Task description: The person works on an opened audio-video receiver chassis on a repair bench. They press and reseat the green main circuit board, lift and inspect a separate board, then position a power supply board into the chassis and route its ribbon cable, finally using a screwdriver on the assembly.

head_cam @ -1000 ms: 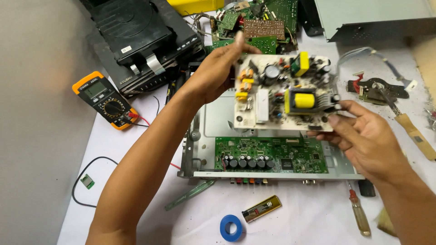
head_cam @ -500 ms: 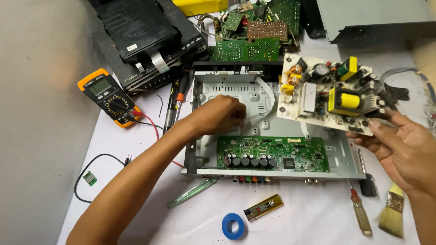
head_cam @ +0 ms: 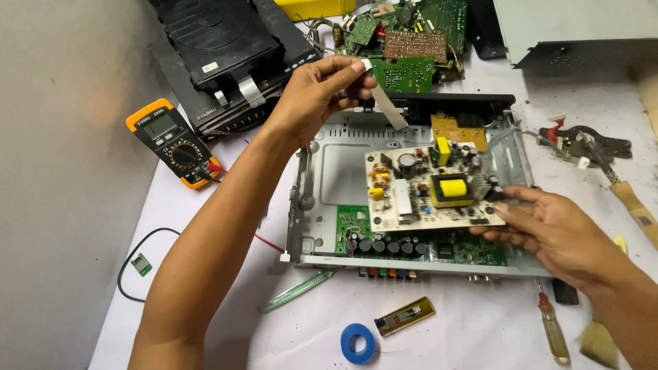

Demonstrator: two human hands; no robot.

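Pinching a white ribbon cable (head_cam: 384,103), left hand (head_cam: 312,96); right hand (head_cam: 555,229) grips the beige power board (head_cam: 428,192)

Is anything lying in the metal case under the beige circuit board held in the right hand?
Yes. The right hand holds the beige circuit board over the metal case, where a green circuit board lies partly beneath it. The left hand holds a flat white ribbon cable up above the board's far edge.
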